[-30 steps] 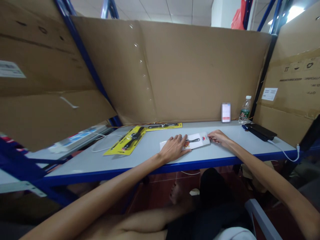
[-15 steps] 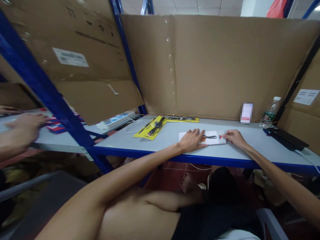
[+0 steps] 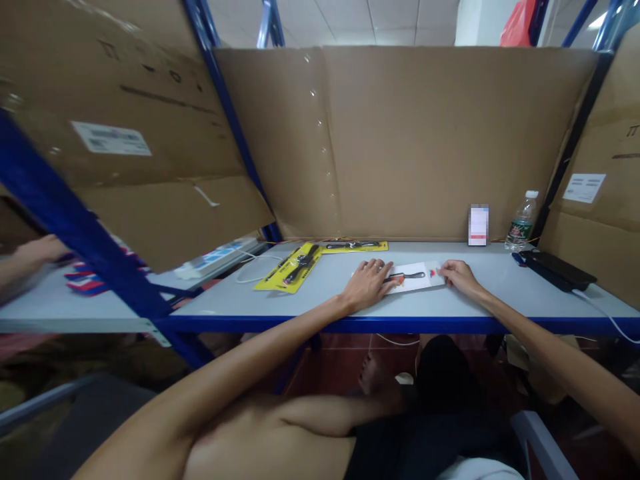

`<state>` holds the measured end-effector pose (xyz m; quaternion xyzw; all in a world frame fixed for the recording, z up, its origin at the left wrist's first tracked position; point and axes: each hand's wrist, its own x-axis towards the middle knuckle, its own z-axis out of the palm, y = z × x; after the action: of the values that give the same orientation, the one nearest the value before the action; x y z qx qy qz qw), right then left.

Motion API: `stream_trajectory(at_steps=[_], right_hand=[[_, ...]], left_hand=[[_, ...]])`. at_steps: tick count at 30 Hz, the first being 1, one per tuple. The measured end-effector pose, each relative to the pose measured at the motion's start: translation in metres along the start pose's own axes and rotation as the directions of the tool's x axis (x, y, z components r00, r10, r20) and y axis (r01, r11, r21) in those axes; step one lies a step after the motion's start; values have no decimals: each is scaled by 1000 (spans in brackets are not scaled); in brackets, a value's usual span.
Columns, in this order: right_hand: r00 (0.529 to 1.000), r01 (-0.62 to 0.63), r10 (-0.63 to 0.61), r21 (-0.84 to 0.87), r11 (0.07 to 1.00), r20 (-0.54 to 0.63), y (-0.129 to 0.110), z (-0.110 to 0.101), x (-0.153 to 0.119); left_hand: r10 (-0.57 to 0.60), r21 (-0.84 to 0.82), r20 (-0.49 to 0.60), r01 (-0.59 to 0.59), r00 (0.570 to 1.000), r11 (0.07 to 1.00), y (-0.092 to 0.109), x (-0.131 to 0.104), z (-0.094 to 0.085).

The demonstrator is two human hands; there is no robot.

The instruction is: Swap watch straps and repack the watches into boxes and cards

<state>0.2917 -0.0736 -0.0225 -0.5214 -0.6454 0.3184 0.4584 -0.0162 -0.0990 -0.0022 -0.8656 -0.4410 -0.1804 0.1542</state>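
A white flat package (image 3: 411, 283) with a dark-handled utensil and an orange food picture on its face lies near the table's front edge. My left hand (image 3: 367, 284) rests over its left part, fingers stretched out and lying on it, hiding that end. At the right end, beside a small red and blue mark, my right hand (image 3: 461, 277) pinches the package between thumb and bent fingers. Whether the utensil is real or printed I cannot tell.
Yellow-carded tool packs (image 3: 295, 268) lie to the left, near a white power strip (image 3: 220, 259). A phone (image 3: 479, 225), a bottle (image 3: 521, 223) and a black device (image 3: 559, 270) stand at right. Cardboard (image 3: 400, 147) walls the back. Another person's hand (image 3: 43, 252) is far left.
The view has swung right, so things sit further left. My left thumb has drawn in towards the fingers, and more of the utensil shows. The other person's hand has drawn back leftward.
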Motion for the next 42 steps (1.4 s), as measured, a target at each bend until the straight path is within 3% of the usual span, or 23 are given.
stream_trajectory(at_steps=[2, 3, 5, 7, 9, 13, 21, 28, 32, 37, 42], right_hand=[[996, -34, 32, -18, 999, -78, 3, -1, 0], [994, -48, 45, -25, 999, -101, 3, -1, 0], [991, -61, 55, -52, 997, -121, 5, -2, 1], [989, -45, 30, -104, 994, -143, 5, -3, 1], [985, -13, -19, -180, 984, -173, 5, -4, 2], [971, 15, -91, -327, 945, -221, 5, -6, 5], [965, 11, -129, -456, 890, -227, 9, -4, 7], [976, -92, -41, -571, 816, -216, 3, -1, 6], [969, -191, 51, -599, 778, -242, -1, -5, 9], [970, -212, 104, -544, 812, -222, 3, -26, 11], [961, -223, 104, -500, 837, -255, 16, -71, 0]], left_hand=[[-189, -24, -76, 188, 979, 982, -18, -1, 1], [-304, -59, -84, 300, 949, 952, -27, -1, 2], [-495, -155, 24, 492, 869, 856, -44, -1, 5], [-556, -209, 169, 581, 814, 787, -54, 0, 9], [-533, -213, 209, 570, 820, 793, -57, -1, 14], [-472, -177, 164, 497, 866, 849, -50, -2, 17], [-462, -12, 207, 474, 863, 880, -48, 2, 12], [-466, 96, 243, 457, 851, 884, -37, -1, 1], [-501, 147, 267, 478, 824, 866, -42, -2, -2], [-524, 186, 257, 490, 812, 852, -55, -4, 1], [-530, 166, 263, 503, 806, 848, -58, -3, 5]])
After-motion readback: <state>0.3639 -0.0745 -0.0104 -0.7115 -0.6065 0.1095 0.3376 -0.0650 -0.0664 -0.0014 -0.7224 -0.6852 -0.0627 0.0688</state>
